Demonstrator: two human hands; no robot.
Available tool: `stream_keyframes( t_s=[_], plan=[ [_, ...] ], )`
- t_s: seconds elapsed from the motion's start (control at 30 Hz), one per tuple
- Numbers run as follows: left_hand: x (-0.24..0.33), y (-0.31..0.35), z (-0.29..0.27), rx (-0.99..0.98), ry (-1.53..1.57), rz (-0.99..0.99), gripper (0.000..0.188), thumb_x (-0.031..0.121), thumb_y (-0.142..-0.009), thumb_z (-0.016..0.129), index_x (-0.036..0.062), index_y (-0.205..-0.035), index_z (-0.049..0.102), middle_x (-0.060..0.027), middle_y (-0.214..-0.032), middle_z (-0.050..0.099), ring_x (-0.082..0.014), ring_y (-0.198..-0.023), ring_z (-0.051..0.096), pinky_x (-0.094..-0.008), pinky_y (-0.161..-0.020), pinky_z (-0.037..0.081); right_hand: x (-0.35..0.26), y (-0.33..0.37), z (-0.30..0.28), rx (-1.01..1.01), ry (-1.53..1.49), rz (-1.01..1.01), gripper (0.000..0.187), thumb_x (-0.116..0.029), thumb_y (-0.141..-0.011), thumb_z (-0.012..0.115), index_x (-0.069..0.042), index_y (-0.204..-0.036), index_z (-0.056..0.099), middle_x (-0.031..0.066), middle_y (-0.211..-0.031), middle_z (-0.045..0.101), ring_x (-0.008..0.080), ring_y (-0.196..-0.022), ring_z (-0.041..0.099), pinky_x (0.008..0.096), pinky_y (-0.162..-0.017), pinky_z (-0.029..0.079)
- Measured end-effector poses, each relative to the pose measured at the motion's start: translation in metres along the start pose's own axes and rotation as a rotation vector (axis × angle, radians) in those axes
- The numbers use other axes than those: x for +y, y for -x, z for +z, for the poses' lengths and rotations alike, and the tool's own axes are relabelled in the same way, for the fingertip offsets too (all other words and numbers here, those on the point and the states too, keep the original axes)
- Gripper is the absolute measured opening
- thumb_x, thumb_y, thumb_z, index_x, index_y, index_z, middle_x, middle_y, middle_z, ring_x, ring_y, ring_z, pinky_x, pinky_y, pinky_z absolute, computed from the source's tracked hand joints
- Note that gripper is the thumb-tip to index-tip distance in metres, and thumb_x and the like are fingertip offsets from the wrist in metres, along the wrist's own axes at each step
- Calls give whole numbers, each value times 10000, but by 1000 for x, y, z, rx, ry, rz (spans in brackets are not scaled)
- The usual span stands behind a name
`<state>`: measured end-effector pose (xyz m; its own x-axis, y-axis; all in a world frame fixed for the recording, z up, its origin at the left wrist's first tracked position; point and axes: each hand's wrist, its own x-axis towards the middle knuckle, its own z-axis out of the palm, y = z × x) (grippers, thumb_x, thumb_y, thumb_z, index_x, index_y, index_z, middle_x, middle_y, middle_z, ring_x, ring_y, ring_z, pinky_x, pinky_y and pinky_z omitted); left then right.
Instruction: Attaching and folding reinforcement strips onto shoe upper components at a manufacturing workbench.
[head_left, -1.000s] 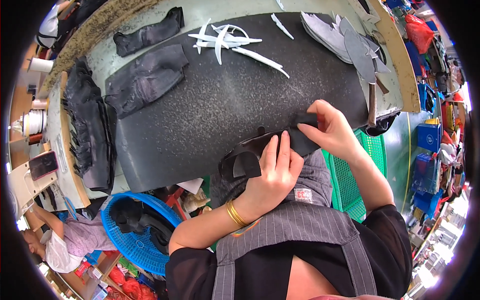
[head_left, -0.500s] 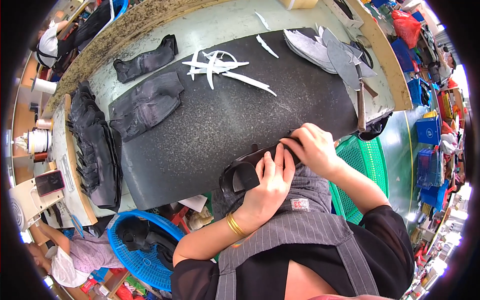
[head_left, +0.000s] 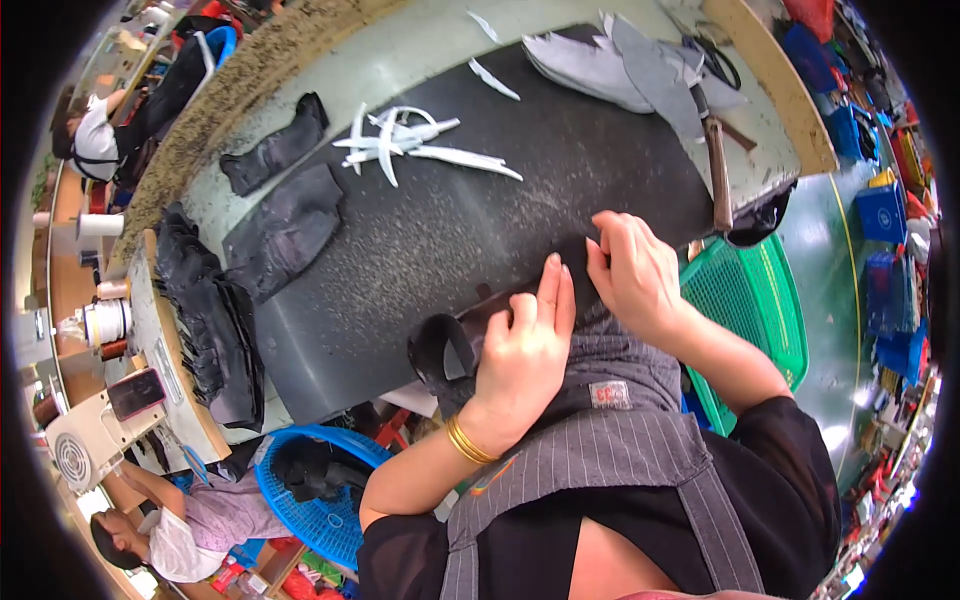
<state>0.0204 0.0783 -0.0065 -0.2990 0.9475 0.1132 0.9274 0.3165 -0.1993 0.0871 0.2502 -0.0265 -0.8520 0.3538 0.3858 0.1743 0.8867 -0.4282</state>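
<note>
At the near edge of the black work mat (head_left: 430, 215) lies a dark, curved leather piece (head_left: 435, 350), its left end standing up in a loop. My left hand (head_left: 525, 350), with gold bangles at the wrist, is on this piece; two fingers stretch along it while the others bend. Just right of it, my right hand (head_left: 640, 275) has bent fingers and thumb closed at the piece's other end, which is mostly hidden. Farther off on the mat are white curved strips (head_left: 400, 140) and a flat black leather piece (head_left: 285, 230).
Grey cut pieces (head_left: 590, 70) and a wooden-handled tool (head_left: 718, 170) lie at the far right. Stacked black pieces (head_left: 215, 320) line the left side. A blue basket (head_left: 300, 510) and a green basket (head_left: 785, 300) flank me. A person (head_left: 200, 530) sits at lower left.
The view has shifted, so the table appears turned slightly. My hands have moved a little apart; the right one has lifted its fingertips farther from the left's. The leather piece stays at the mat's near edge.
</note>
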Motion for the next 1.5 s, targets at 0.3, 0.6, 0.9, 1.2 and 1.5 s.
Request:
stream_keyframes(
  t_s=[0.3, 0.6, 0.9, 1.2, 1.5],
  plan=[
    [-40, 42, -6, 176, 446, 164, 333, 126, -841, 628, -47, -1124, 659, -180, -1133, 712, -269, -1066, 702, -334, -912, 578, -11, 8, -16, -478, -292, -512, 575, -331, -919, 688, -19, -1383, 555, 141, -1413, 578, 305, -1251, 594, 390, -968, 552],
    [-47, 48, 4, 129, 211, 383, 302, 191, -862, 598, -25, -1066, 650, -216, -1155, 691, -284, -1045, 685, -338, -898, 564, -39, -6, -2, -598, -503, -461, 707, -499, -944, 615, 59, -1366, 513, 231, -1281, 629, 381, -1214, 597, 448, -962, 541],
    [-80, 90, -6, 308, 621, -121, 403, -4, -757, 631, -28, -1157, 667, -150, -1180, 652, -321, -1067, 645, -416, -896, 550, -86, -14, 6, -464, -200, -542, 748, -538, -812, 713, 35, -1278, 597, 138, -1115, 661, 280, -1024, 649, 369, -846, 556],
    [-66, 90, 17, 436, 768, -408, 334, 51, -849, 651, 18, -1180, 671, -146, -1159, 634, -319, -967, 648, -395, -811, 555, -107, -26, 24, -345, -34, -297, 80, -120, -894, 644, -42, -895, 623, 97, -841, 643, 302, -774, 622, 400, -663, 518],
    [-77, 84, 20, 413, 634, -361, 262, 106, -845, 677, -31, -1065, 707, -161, -1039, 632, -308, -921, 624, -374, -808, 539, -105, -22, 30, -321, -160, -489, 236, -126, -797, 657, 8, -991, 650, 115, -890, 636, 266, -813, 627, 368, -682, 536]
  ],
)
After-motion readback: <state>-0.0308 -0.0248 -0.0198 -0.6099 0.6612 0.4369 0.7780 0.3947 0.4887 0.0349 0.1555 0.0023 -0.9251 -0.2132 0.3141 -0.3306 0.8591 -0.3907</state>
